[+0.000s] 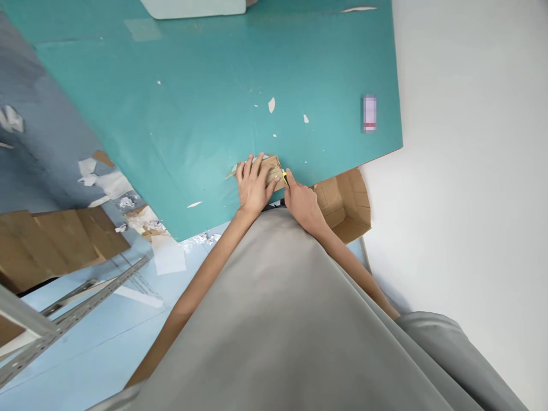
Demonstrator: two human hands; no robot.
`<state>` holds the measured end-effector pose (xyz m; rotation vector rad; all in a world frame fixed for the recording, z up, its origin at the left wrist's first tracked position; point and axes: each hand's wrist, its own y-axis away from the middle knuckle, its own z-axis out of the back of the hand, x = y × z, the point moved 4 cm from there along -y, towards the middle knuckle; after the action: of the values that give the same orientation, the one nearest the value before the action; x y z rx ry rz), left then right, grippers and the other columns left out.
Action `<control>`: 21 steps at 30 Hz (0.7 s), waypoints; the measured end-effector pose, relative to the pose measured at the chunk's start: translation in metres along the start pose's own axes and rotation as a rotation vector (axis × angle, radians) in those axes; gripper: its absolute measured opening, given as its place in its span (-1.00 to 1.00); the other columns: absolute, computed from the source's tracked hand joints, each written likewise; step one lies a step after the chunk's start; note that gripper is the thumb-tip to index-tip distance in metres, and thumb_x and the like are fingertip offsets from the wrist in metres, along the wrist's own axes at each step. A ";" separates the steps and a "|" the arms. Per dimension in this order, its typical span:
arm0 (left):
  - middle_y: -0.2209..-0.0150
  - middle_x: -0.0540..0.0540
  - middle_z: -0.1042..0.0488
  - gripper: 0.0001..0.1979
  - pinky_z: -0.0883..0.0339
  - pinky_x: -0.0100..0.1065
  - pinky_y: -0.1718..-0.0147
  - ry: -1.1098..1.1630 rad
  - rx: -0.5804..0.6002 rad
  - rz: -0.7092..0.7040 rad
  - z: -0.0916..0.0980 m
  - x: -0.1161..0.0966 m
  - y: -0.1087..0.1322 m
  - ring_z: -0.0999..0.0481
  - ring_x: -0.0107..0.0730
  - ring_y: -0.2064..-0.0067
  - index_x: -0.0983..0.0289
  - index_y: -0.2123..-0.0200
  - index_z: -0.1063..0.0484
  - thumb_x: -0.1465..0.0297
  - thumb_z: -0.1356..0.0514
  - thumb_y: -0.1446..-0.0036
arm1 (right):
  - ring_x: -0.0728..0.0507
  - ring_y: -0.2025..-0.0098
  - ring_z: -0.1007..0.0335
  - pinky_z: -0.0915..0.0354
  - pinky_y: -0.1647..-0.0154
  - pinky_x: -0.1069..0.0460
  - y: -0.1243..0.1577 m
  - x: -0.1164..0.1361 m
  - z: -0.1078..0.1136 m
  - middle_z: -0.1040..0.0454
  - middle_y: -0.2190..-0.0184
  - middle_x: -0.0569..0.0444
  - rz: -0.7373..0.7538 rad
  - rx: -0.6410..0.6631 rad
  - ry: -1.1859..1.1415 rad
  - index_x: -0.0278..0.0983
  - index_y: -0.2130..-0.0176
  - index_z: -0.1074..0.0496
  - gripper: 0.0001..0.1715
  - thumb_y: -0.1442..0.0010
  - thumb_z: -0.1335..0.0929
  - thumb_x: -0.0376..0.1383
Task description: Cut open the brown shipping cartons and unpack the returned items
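My left hand (252,187) lies over a small layered piece of cardboard (275,165) near the table's front edge. Its fingers are spread across the piece and press it against the tabletop, thumb apart on the near side. Close by on the right, my right hand (303,202) is closed around a yellow-and-black utility knife (286,178). The knife's front end is at the right edge of the cardboard. Fingers cover most of its handle, and the blade is too small to make out.
The green table (205,103) carries scattered paper scraps (272,104), a blurred small item (369,114) and a white object (197,7) at the far edge. An open cardboard box (349,205) stands below right. Waste paper (113,182), cardboard sheets (64,242) and a metal frame (72,319) are left.
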<state>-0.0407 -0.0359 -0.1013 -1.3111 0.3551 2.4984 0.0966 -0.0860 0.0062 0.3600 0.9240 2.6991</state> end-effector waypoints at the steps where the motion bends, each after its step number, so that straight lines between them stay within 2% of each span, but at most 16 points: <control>1: -0.59 0.23 -0.32 -0.51 0.24 0.34 -0.65 0.002 -0.003 0.004 0.001 0.000 -0.001 -0.11 0.23 -0.67 0.14 -0.25 -0.58 -0.02 -0.25 -0.46 | -0.36 -0.11 -0.70 -0.52 -0.19 -0.20 -0.003 -0.001 -0.001 -0.68 -0.22 -0.26 -0.002 -0.009 -0.006 -0.19 -0.75 0.24 -0.17 -0.66 -0.09 -0.26; 3: -0.59 0.23 -0.31 -0.50 0.25 0.35 -0.65 -0.002 -0.012 0.014 0.002 0.000 -0.003 -0.09 0.23 -0.68 0.13 -0.25 -0.58 -0.04 -0.23 -0.46 | -0.38 -0.10 -0.71 -0.53 -0.18 -0.19 -0.005 -0.007 -0.005 -0.71 -0.15 -0.29 -0.033 0.012 0.006 -0.23 -0.74 0.16 -0.17 -0.65 -0.13 -0.27; 7: -0.60 0.24 -0.31 -0.50 0.33 0.36 -0.66 -0.017 -0.032 0.024 0.003 0.000 -0.006 -0.05 0.23 -0.69 0.12 -0.24 -0.59 -0.05 -0.21 -0.48 | -0.45 -0.10 -0.71 -0.55 -0.14 -0.23 0.005 -0.028 -0.014 -0.73 -0.07 -0.32 -0.122 0.122 0.039 -0.29 -0.66 -0.16 -0.24 -0.60 -0.19 -0.33; 9: -0.59 0.23 -0.32 -0.51 0.33 0.36 -0.66 -0.021 -0.035 0.020 0.003 -0.001 -0.005 -0.05 0.22 -0.69 0.12 -0.24 -0.59 -0.04 -0.21 -0.48 | -0.47 -0.09 -0.71 -0.54 -0.14 -0.27 0.008 -0.031 -0.012 -0.73 -0.09 -0.32 -0.132 0.099 0.016 -0.28 -0.68 -0.14 -0.24 -0.61 -0.17 -0.31; 12: -0.58 0.23 -0.34 -0.51 0.30 0.36 -0.65 -0.033 -0.036 0.013 0.002 -0.002 -0.003 -0.07 0.21 -0.69 0.11 -0.26 -0.58 -0.04 -0.21 -0.48 | -0.44 -0.12 -0.70 -0.52 -0.20 -0.27 0.002 -0.020 -0.002 -0.70 -0.18 -0.27 -0.056 0.010 -0.044 -0.18 -0.73 0.03 -0.20 -0.65 -0.14 -0.28; 15: -0.58 0.24 -0.33 -0.53 0.30 0.37 -0.65 -0.059 -0.030 0.021 0.002 -0.002 0.000 -0.06 0.22 -0.69 0.11 -0.25 -0.58 -0.02 -0.21 -0.49 | -0.42 -0.12 -0.70 -0.50 -0.24 -0.25 -0.002 -0.008 0.004 -0.71 -0.15 -0.24 -0.010 0.046 -0.058 -0.13 -0.74 0.09 -0.17 -0.65 -0.16 -0.30; 18: -0.60 0.25 -0.30 -0.54 0.30 0.37 -0.65 -0.073 -0.019 0.050 0.004 0.000 -0.001 -0.04 0.21 -0.70 0.10 -0.24 -0.59 -0.02 -0.24 -0.48 | -0.45 -0.12 -0.70 -0.49 -0.25 -0.28 0.002 -0.013 0.003 -0.73 -0.09 -0.27 -0.030 0.106 -0.069 -0.15 -0.73 0.01 -0.20 -0.65 -0.19 -0.24; 21: -0.62 0.25 -0.26 -0.53 0.30 0.39 -0.65 -0.078 -0.005 0.073 0.008 0.001 -0.004 0.00 0.22 -0.71 0.10 -0.23 -0.60 -0.04 -0.27 -0.47 | -0.49 -0.11 -0.69 -0.47 -0.24 -0.31 -0.007 -0.039 0.001 -0.71 -0.11 -0.28 -0.060 0.027 -0.132 -0.15 -0.69 -0.12 -0.26 -0.65 -0.17 -0.18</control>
<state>-0.0455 -0.0288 -0.0980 -1.2197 0.3851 2.6037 0.1343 -0.0930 -0.0030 0.5021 0.9190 2.5761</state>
